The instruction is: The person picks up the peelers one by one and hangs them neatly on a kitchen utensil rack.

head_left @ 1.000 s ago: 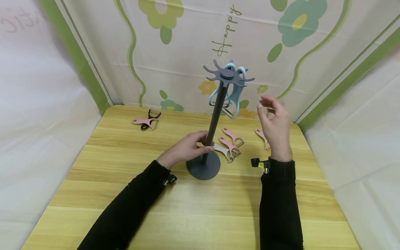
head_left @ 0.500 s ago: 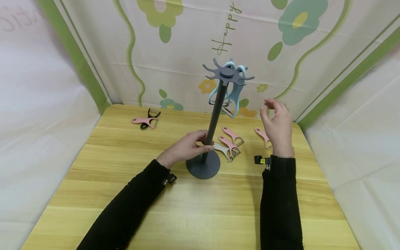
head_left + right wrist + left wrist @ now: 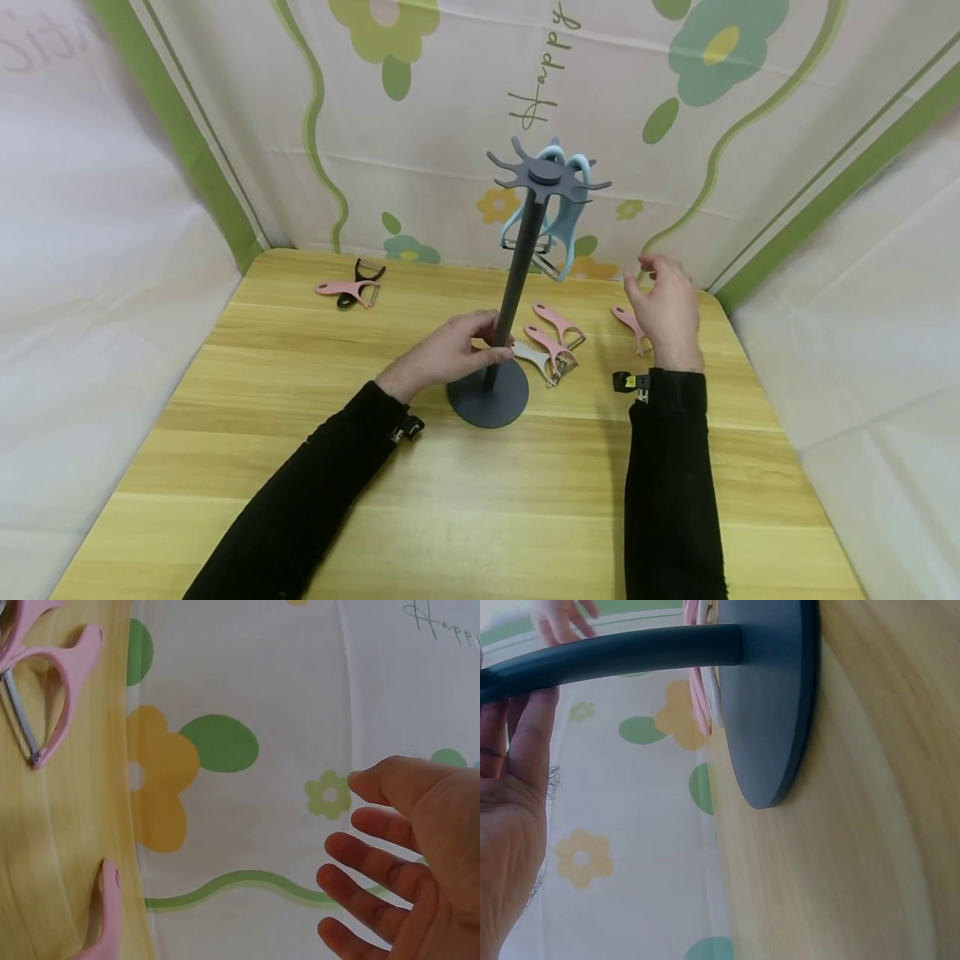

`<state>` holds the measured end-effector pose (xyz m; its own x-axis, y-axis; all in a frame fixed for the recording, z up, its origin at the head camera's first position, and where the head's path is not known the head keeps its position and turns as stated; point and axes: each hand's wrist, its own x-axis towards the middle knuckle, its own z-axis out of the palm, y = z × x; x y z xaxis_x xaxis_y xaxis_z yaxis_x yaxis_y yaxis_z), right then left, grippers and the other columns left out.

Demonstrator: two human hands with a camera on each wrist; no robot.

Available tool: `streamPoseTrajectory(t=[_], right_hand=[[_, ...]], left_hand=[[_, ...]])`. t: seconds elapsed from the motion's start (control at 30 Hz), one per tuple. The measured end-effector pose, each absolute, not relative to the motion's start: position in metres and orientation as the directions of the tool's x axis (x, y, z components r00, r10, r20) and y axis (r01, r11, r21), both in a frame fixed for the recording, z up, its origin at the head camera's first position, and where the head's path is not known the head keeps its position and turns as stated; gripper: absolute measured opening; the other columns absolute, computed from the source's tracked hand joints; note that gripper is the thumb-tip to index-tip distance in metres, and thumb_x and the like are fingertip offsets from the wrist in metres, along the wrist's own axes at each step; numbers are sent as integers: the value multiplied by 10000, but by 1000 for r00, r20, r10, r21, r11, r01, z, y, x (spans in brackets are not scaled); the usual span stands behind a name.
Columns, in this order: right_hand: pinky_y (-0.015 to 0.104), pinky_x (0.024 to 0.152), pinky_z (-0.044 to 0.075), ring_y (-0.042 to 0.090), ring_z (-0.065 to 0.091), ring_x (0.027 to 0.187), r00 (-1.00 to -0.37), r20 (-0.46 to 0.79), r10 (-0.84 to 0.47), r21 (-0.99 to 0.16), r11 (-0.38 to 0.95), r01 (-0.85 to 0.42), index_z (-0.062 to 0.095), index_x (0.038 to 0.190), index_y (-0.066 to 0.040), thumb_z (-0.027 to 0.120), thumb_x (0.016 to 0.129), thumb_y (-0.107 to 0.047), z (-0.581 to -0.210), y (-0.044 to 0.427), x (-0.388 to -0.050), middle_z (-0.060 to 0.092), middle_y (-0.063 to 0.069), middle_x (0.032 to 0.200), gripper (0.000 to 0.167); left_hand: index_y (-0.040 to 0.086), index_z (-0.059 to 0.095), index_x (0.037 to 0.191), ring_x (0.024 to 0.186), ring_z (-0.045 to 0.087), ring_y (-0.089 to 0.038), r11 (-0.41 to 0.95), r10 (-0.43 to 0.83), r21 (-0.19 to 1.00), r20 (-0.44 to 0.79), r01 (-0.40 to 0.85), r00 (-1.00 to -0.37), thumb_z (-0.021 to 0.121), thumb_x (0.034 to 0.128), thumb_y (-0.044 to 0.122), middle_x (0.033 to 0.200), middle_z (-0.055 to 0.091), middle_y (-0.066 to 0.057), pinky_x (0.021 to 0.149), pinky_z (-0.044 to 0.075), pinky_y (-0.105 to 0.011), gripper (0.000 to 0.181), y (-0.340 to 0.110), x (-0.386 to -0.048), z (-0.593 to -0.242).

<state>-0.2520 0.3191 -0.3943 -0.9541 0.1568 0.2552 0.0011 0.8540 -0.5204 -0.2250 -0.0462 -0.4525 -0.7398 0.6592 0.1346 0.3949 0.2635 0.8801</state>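
A flower-printed cloth hangs behind a wood-grain table (image 3: 480, 517), and near the middle of it stands a dark grey hook stand (image 3: 516, 275), its round base flat on the wood. Two light-blue Y-peelers (image 3: 567, 225) hang from the hooks at the back and right; hooks on the left side are bare. The left hand (image 3: 448, 354) holds the pole low down, fingers and thumb curled about it. The right hand (image 3: 667, 312) is raised in the air, fingers loosely bent, thumb well apart from them, with nothing in its hold.

On the table beside the base lie two pink peelers (image 3: 552, 317) and a whitish peeler (image 3: 529, 355), bunched close together. One more pink peeler (image 3: 627, 320) lies farther right, partly hidden by that raised hand, and at the far left another pink one crosses a black peeler (image 3: 368, 272).

I'd judge this to be mid-way through hanging peelers, between pieces: the next move seems to call for lowering the free hand and pinching a handle, the pole held steady meanwhile.
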Motion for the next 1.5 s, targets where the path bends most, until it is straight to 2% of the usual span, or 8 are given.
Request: streamPoseTrajectory(t=[0.4,0.73,0.97,1.03,1.17,1.23,1.4,1.5], right_hand=[[771,1226,518,585,577,1521,-991,56,125,-490,868,82,495,1734,11,636,1209,-316,-410,336,-258,567,347,1697,635],[775,1261,505,614,544,1556,-988,-65,139,-464,872,154,464,1746,44,633,1217,-364,-424,345,-260,535,380,1721,689],[767,1269,500,598,542,1563,-978,-126,165,-453,868,204,447,1749,53,650,1216,-455,-431,350,-260,513,371,1747,763],[747,1237,530,580,592,1498,-974,-146,173,-446,868,221,444,1750,55,649,1210,-518,-433,351,-260,506,370,1755,812],[645,1046,605,511,707,1214,-964,-194,181,-429,868,249,422,1764,51,614,1200,-618,-435,353,-260,518,382,1740,895],[605,994,596,490,702,1157,-960,-217,178,-424,868,257,407,1770,58,592,1213,-600,-435,354,-261,517,393,1735,881],[649,1107,560,514,602,1355,-944,-281,174,-418,863,284,383,1777,74,566,1246,-458,-436,356,-262,455,400,1778,774],[628,1110,548,510,581,1360,-932,-316,180,-410,860,305,381,1775,81,592,1242,-406,-436,356,-262,455,398,1777,753]], left_hand=[[123,724,1336,1112,765,-204,264,660,880,133,394,-739,766,1179,247,1159,781,-88,973,715,-386,205,-46,-225,-452],[121,715,1314,1153,780,-231,267,662,884,121,383,-740,773,1172,234,1203,786,-106,1027,731,-422,191,-46,-225,-452],[124,721,1319,1144,775,-226,275,659,881,119,386,-742,773,1173,237,1190,787,-98,1001,724,-421,191,-46,-225,-451],[126,722,1320,1140,772,-222,275,659,880,121,387,-743,772,1174,239,1186,786,-94,995,721,-414,192,-46,-225,-451],[126,723,1317,1129,770,-215,272,659,878,129,394,-741,773,1174,245,1180,786,-91,978,717,-399,192,-45,-226,-452],[124,723,1316,1126,770,-213,271,659,876,133,399,-740,773,1174,243,1178,787,-91,972,716,-395,192,-45,-226,-452],[121,722,1323,1138,771,-222,273,661,872,136,406,-738,771,1174,238,1179,786,-93,984,722,-406,195,-46,-225,-452],[118,720,1325,1155,775,-233,272,663,874,132,402,-737,767,1177,238,1190,786,-98,1009,729,-421,196,-46,-226,-452]])
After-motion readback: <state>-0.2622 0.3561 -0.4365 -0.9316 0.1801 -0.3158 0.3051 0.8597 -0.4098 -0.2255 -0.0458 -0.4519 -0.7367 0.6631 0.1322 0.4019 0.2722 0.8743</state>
